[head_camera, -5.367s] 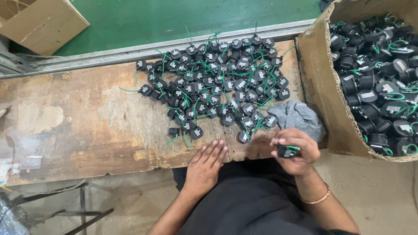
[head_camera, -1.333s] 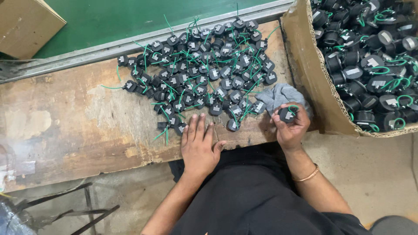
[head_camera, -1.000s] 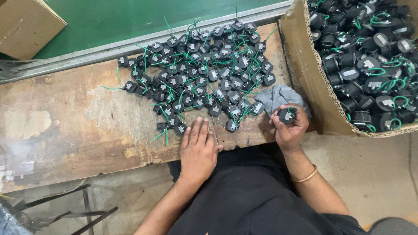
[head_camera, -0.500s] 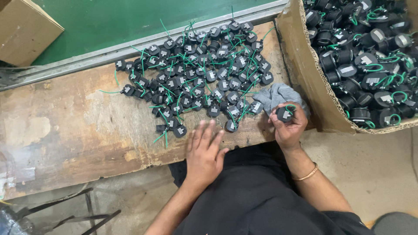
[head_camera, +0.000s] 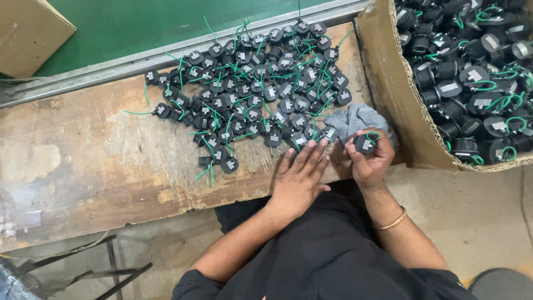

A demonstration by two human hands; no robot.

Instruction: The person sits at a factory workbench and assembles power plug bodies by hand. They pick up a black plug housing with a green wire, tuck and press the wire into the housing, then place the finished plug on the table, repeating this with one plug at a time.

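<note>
A pile of small black round parts with green wires [head_camera: 261, 89] covers the worn wooden bench [head_camera: 89, 166]. My left hand [head_camera: 300, 178] lies flat on the bench's front edge, fingers spread, fingertips touching the nearest parts of the pile. My right hand [head_camera: 369, 161] holds one black round part [head_camera: 365, 143] with a green wire, just in front of a crumpled grey cloth [head_camera: 355, 119]. A gold bangle sits on my right wrist.
A large cardboard box [head_camera: 388, 94] at the right holds many more of the same black parts. A green surface with a metal rail [head_camera: 111, 66] runs behind the bench. Another cardboard box [head_camera: 28, 33] stands at the top left. Concrete floor lies below.
My left hand has slid forward so its fingertips reach the pile's edge. My right hand keeps hold of the black part by the cloth.
</note>
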